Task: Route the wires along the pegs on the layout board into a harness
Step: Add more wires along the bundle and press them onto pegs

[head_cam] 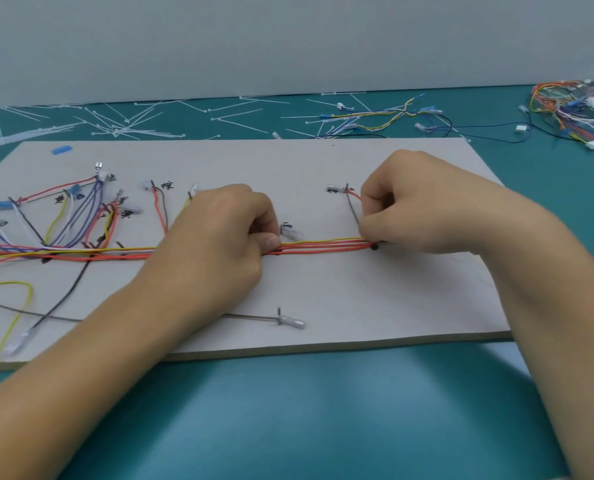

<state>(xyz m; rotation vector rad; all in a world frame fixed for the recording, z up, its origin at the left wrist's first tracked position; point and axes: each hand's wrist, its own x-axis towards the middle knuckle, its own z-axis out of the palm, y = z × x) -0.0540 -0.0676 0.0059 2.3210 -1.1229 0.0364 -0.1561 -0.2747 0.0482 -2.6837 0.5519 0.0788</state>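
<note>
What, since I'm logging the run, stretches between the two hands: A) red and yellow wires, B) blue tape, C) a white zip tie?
A: the red and yellow wires run straight across the board from the left hand to the right hand, both pinching them.

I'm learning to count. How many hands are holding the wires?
2: the left hand pinches the wire bundle, and the right hand pinches the same bundle further right, by a black peg. None seem hidden.
</note>
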